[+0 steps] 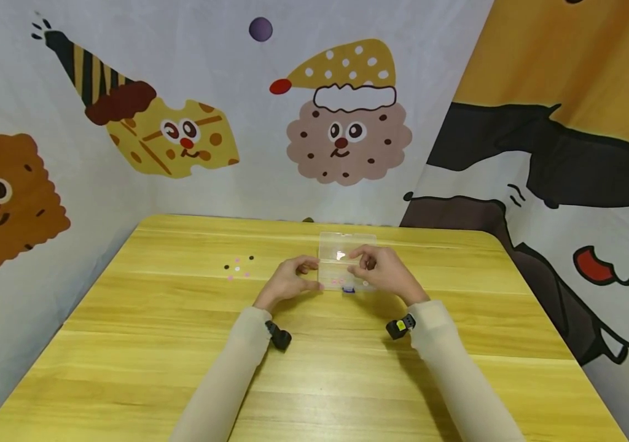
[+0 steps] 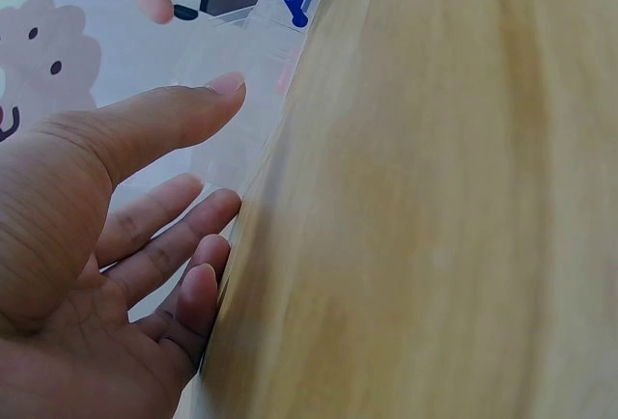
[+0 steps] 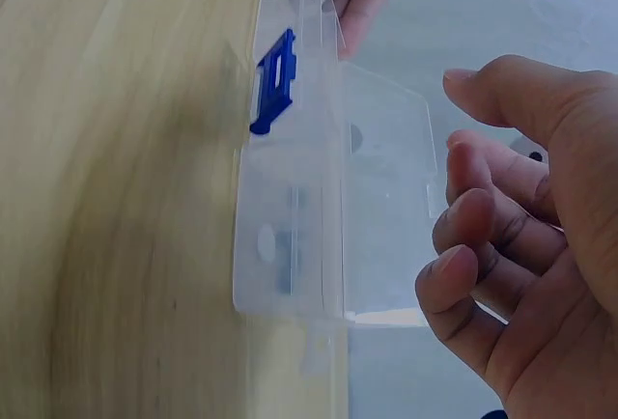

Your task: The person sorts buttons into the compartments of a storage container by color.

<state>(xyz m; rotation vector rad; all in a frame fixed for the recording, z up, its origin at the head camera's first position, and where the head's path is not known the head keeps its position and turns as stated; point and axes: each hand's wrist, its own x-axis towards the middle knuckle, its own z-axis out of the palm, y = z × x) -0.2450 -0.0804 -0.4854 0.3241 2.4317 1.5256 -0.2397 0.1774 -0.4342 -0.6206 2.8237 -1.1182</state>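
A clear plastic box (image 1: pixel 328 285) with a blue latch (image 1: pixel 349 290) stands on the table, its transparent lid (image 1: pixel 332 244) raised at the back. Small pink pieces (image 1: pixel 338 281) and a pale round piece (image 3: pixel 266 242) show inside. My left hand (image 1: pixel 288 281) is at the box's left side, fingertips by its wall and thumb stretched toward the front corner. Over the right part of the box is my right hand (image 1: pixel 386 271), fingers loosely bent and thumb apart from them. Nothing shows between those fingers in the right wrist view.
Left of the box, several small black, pink and white discs (image 1: pixel 238 269) lie loosely grouped on the wooden table (image 1: pixel 314 380). Behind the table hangs a cartoon-printed cloth (image 1: pixel 259 123). Each wrist wears a black camera (image 1: pixel 279 336).
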